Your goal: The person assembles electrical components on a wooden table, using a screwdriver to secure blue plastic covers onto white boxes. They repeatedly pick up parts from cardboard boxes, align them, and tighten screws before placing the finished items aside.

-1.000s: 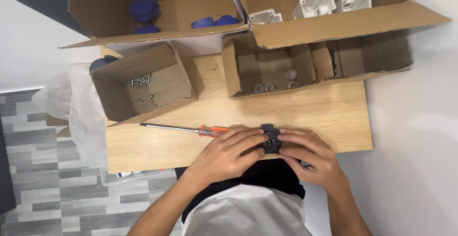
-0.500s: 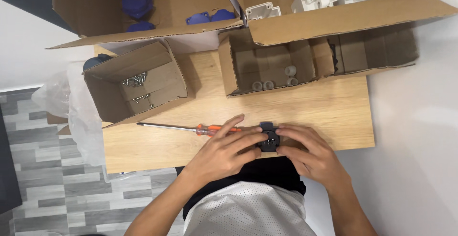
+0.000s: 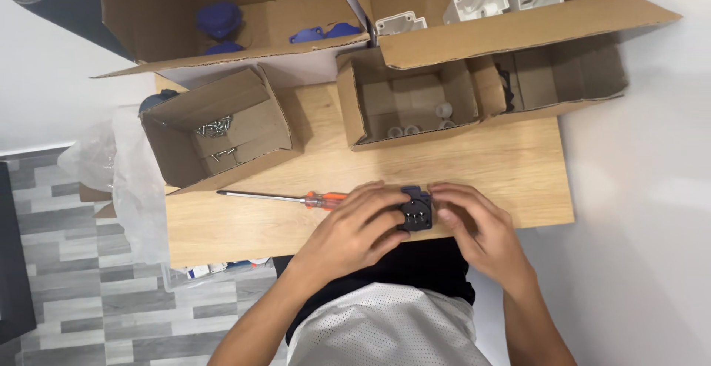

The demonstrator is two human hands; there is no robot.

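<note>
Black socket insert (image 3: 416, 208) face-up, upright between both hands

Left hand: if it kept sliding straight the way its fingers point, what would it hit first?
The left hand points right, at the small black part it already touches; just beyond lie the right hand's fingers. Depth is hard to judge.

open brown cardboard boxes (image 3: 222, 125) across wooden table (image 3: 489, 170)

A small, dark, roughly square plastic part (image 3: 416, 209) with pale metal bits showing on its upturned face sits at the near edge of the wooden table (image 3: 518, 173), right of the middle. It is pinched from both sides.
</note>
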